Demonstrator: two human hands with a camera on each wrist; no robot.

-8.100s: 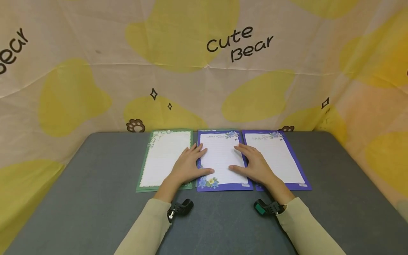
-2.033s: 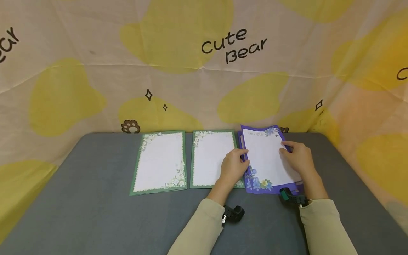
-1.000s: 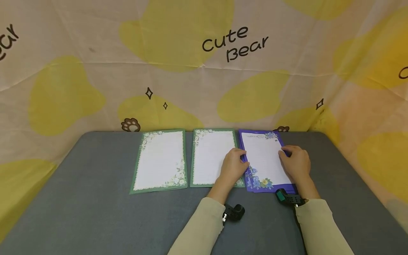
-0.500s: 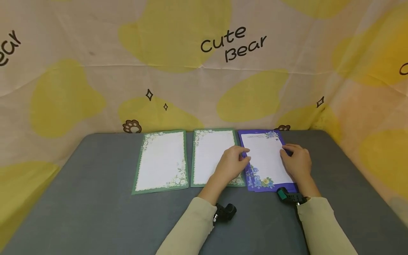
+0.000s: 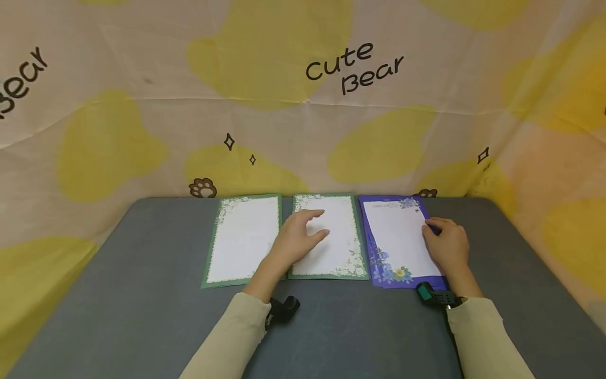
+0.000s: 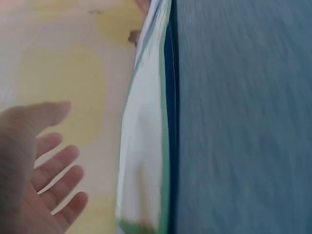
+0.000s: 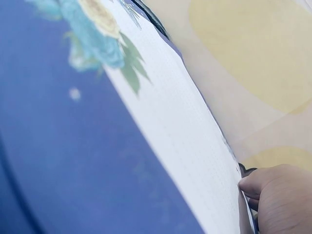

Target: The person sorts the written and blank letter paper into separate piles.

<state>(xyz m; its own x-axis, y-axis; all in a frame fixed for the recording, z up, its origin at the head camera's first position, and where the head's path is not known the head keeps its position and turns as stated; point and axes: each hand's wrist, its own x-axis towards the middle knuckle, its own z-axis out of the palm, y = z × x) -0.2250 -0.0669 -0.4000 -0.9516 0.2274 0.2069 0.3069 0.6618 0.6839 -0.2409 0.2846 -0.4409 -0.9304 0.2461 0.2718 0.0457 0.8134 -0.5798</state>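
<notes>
At the right end of a row lies a small stack of purple-bordered letter paper (image 5: 397, 239) with blue flowers, its sheets slightly fanned at the left edge. My right hand (image 5: 447, 245) pinches the right edge of this stack; in the right wrist view the thumb (image 7: 251, 185) sits on the paper's edge. My left hand (image 5: 294, 239) hovers with thumb and fingers spread, holding nothing. Below it are the middle green-bordered sheet (image 5: 338, 258) and the right edge of the left green-bordered sheet (image 5: 241, 237). In the left wrist view, the fingers (image 6: 63, 178) are apart from the paper.
The grey table (image 5: 142, 316) carries the papers along its far edge. Behind it hangs a cream and yellow cloth (image 5: 265, 126) printed with words and paw marks. A black band with a device (image 5: 284, 310) is on each wrist.
Eight seconds ago a purple-bordered sheet covered the middle green one; it was later held over the right stack and lowered there. My left hand has just left that stack, moving left. The right hand stays.
</notes>
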